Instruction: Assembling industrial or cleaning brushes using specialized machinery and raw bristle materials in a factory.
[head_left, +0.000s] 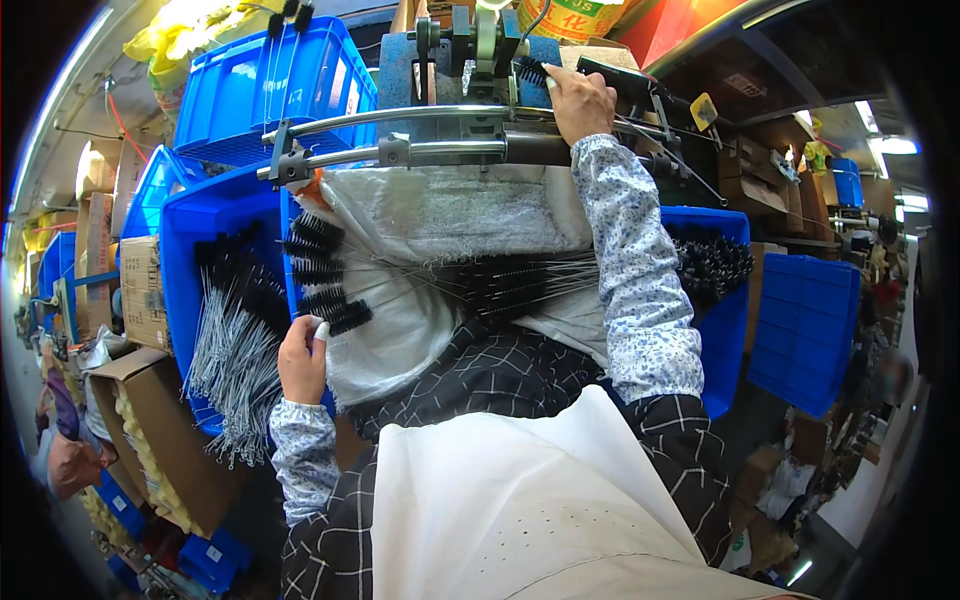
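Note:
My right hand [580, 100] is up at the machine, fingers closed on a black-bristled wire brush [531, 70]. Lower left, my left hand [302, 362] has its fingers curled, with a white-covered thumb pressed at the tip of the nearest wire brush [345, 317] in a fanned row. More brushes [313, 236] of that row stick out above it, their thin wires running right across a whitish cloth [400, 340] over my lap. A dense bunch of black brushes [510, 285] lies at the middle of the cloth. My right sleeve hides part of their wires.
Two steel rods [440, 150] cross in front of the machine [480, 70]. A blue bin [175, 215] at left holds many wire brushes; another blue bin [735, 225] at right holds more. A blue crate [265, 90] stands behind at left, cardboard boxes [165, 400] farther left.

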